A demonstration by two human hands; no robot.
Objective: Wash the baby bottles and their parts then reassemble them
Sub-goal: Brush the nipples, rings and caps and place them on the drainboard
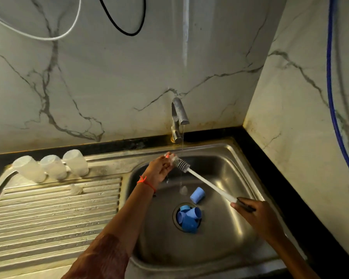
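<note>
Left hand [159, 171]: is pinching a small clear part [171, 157] at its fingertips, over the sink [226, 158], beside the tap [178, 115] trickle.
Right hand [254, 212]: is gripping the brush [206, 183] by its handle end, with the bristles touching the part.
Part: is glinting and see-through; possibly a teat, but too blurred to tell.
Bottles [52, 167]: three are standing upside down on the drainer [48, 214].

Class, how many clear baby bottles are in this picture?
3, side by side at the draining board's back edge: left bottle, middle bottle, right bottle. The left hand holds a small clear part, unidentifiable.

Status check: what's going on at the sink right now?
Left hand holds clear part; right hand grips brush, bristles against part. Tap running. Blue caps lie in sink.
</note>
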